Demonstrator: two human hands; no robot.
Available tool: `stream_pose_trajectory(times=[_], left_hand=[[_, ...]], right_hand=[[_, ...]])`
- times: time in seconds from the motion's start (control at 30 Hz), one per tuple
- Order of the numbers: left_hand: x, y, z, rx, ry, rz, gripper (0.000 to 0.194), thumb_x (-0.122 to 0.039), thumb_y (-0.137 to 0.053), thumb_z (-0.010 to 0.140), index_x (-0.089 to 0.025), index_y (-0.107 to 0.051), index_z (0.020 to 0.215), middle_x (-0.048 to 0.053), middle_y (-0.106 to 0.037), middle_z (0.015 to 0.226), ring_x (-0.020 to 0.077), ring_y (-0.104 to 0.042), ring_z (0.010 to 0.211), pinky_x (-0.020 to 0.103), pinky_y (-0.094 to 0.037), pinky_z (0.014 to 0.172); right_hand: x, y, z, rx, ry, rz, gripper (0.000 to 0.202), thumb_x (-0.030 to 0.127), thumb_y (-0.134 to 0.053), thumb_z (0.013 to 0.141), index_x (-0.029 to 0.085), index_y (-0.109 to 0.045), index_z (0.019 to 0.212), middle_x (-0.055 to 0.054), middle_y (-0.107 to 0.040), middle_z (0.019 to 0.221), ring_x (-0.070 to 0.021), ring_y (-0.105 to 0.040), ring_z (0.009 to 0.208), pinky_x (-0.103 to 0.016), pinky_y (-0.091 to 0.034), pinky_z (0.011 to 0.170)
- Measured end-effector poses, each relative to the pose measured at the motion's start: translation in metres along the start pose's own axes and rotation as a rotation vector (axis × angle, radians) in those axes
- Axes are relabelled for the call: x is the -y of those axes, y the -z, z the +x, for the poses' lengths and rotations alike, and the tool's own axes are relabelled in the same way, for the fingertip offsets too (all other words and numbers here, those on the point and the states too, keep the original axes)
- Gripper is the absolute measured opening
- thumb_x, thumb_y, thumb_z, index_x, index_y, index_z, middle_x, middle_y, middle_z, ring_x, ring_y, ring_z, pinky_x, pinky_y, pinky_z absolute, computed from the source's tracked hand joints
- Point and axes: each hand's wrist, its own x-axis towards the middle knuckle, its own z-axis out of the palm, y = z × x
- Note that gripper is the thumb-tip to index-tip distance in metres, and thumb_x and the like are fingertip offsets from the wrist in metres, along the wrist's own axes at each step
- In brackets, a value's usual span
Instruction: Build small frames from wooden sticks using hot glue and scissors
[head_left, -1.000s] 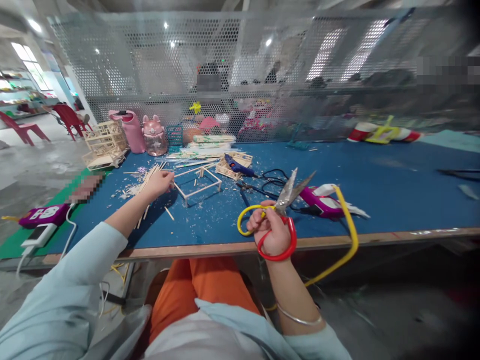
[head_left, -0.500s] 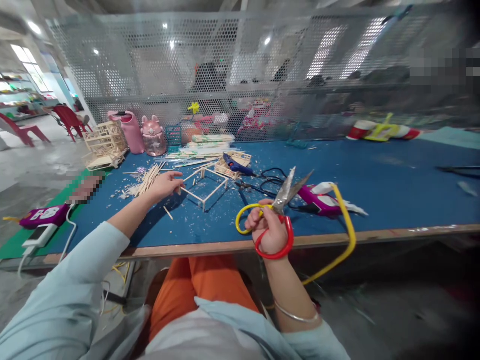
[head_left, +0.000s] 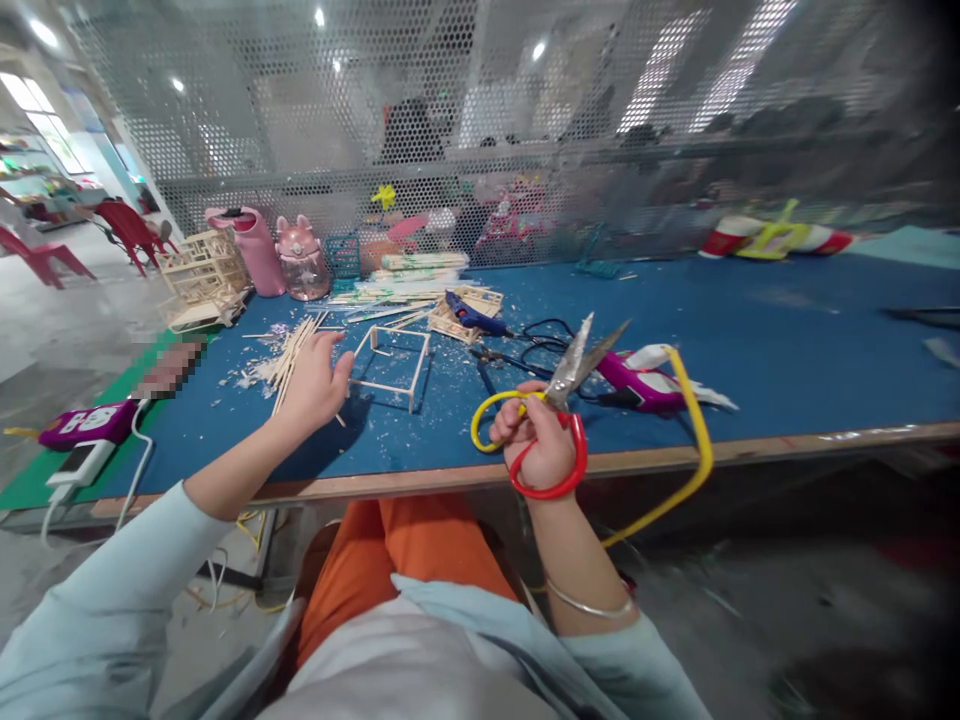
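My right hand (head_left: 538,440) is wrapped through the handles of large scissors (head_left: 574,370), one handle yellow and one red, with the blades parted and pointing up over the table. My left hand (head_left: 319,380) has its fingers apart, over the near end of a pile of thin wooden sticks (head_left: 291,358). Just right of that hand, a square frame of thin sticks (head_left: 386,387) stands on the blue table mat (head_left: 465,440). Past the frame lie a blue-handled tool (head_left: 474,316) and a small wooden piece (head_left: 442,322). Wood scraps are scattered around.
A wooden model (head_left: 202,278), pink bottle (head_left: 259,255) and pink jar (head_left: 301,265) stand at the back left. A purple tool (head_left: 641,382) with a yellow strap lies right of the scissors. Perforated metal screen (head_left: 375,120) behind. White charger (head_left: 82,465) at left.
My left hand has moved left off the stick frame, and its fingers have spread. The frame has shifted left and turned. My right hand still holds the scissors; the view has tilted slightly.
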Motion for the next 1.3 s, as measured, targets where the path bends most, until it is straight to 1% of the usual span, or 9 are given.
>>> stream_pose_trajectory(times=[0.17, 0.3, 0.4, 0.73, 0.83, 0.93, 1.0, 1.17, 1.3], left_hand=[[-0.03, -0.009, -0.001, 0.243, -0.301, 0.104, 0.03, -0.029, -0.04, 0.09, -0.014, -0.064, 0.1, 0.012, -0.06, 0.118, 0.0222, -0.053, 0.113, 0.039, -0.038, 0.1], [-0.048, -0.019, -0.019, 0.413, -0.408, 0.264, 0.047, -0.039, -0.04, 0.091, -0.016, -0.044, 0.132, 0.012, -0.049, 0.136, 0.0268, -0.045, 0.123, 0.051, -0.031, 0.104], [-0.049, -0.021, -0.025, 0.454, -0.436, 0.377, 0.061, -0.048, -0.037, 0.09, -0.016, -0.029, 0.141, 0.012, -0.033, 0.147, 0.0296, -0.034, 0.132, 0.057, -0.025, 0.105], [-0.049, -0.018, -0.019, 0.533, -0.389, 0.235, 0.06, -0.049, -0.039, 0.089, -0.02, -0.031, 0.14, 0.013, -0.036, 0.146, 0.0297, -0.034, 0.132, 0.058, -0.018, 0.107], [-0.033, 0.0, -0.003, 0.355, -0.27, 0.035, 0.051, -0.037, -0.04, 0.09, -0.019, -0.035, 0.137, 0.012, -0.039, 0.143, 0.0259, -0.031, 0.134, 0.051, -0.02, 0.109], [-0.002, 0.022, 0.019, -0.175, 0.018, -0.174, 0.037, -0.027, -0.038, 0.09, -0.017, -0.046, 0.124, 0.011, -0.056, 0.124, 0.019, -0.051, 0.117, 0.037, -0.036, 0.101], [0.017, 0.03, 0.028, -0.314, 0.224, -0.28, 0.03, -0.023, -0.04, 0.087, -0.016, -0.051, 0.114, 0.009, -0.065, 0.102, 0.0151, -0.061, 0.091, 0.029, -0.047, 0.083], [0.028, 0.019, 0.023, 0.217, 0.554, -0.653, 0.02, -0.03, -0.054, 0.082, -0.015, -0.055, 0.096, 0.002, -0.065, 0.075, 0.0038, -0.042, 0.04, 0.017, -0.031, 0.039], [0.022, 0.004, 0.015, 0.352, 0.532, -0.715, 0.032, -0.029, -0.069, 0.071, -0.015, -0.056, 0.097, -0.005, -0.054, 0.055, 0.0027, -0.037, 0.038, 0.014, -0.026, 0.036]], right_hand=[[0.001, -0.001, 0.0, 0.004, 0.002, -0.015, 0.029, 0.038, -0.068, 0.066, 0.025, -0.049, 0.083, 0.009, -0.049, 0.049, -0.0069, -0.042, 0.042, -0.018, -0.038, 0.039], [0.002, -0.001, 0.0, 0.017, 0.004, -0.024, 0.029, 0.038, -0.068, 0.066, 0.025, -0.048, 0.083, 0.009, -0.049, 0.05, -0.0068, -0.043, 0.042, -0.018, -0.038, 0.039], [0.002, 0.0, 0.0, 0.034, 0.007, -0.031, 0.029, 0.038, -0.067, 0.068, 0.025, -0.047, 0.084, 0.009, -0.049, 0.051, -0.0067, -0.043, 0.042, -0.018, -0.038, 0.039], [0.002, -0.001, -0.001, 0.009, 0.01, -0.029, 0.03, 0.038, -0.068, 0.066, 0.024, -0.048, 0.083, 0.009, -0.048, 0.051, -0.0069, -0.042, 0.042, -0.019, -0.037, 0.04], [0.002, 0.0, -0.001, 0.024, 0.023, -0.048, 0.027, 0.039, -0.066, 0.068, 0.025, -0.049, 0.084, 0.009, -0.047, 0.051, -0.0073, -0.043, 0.043, -0.02, -0.038, 0.04], [0.002, 0.0, 0.0, 0.048, 0.028, -0.053, 0.025, 0.038, -0.065, 0.069, 0.025, -0.049, 0.084, 0.008, -0.047, 0.052, -0.0075, -0.043, 0.043, -0.02, -0.038, 0.041], [0.002, 0.0, 0.001, 0.041, 0.03, -0.045, 0.025, 0.038, -0.066, 0.068, 0.025, -0.049, 0.083, 0.008, -0.047, 0.051, -0.0074, -0.043, 0.042, -0.02, -0.038, 0.04], [0.002, -0.001, 0.001, 0.015, 0.014, -0.027, 0.028, 0.038, -0.069, 0.065, 0.025, -0.051, 0.08, 0.008, -0.048, 0.049, -0.0074, -0.042, 0.041, -0.02, -0.037, 0.04], [0.002, -0.001, 0.001, 0.013, 0.021, -0.033, 0.028, 0.039, -0.07, 0.065, 0.025, -0.051, 0.08, 0.008, -0.049, 0.049, -0.0076, -0.042, 0.041, -0.02, -0.037, 0.039]])
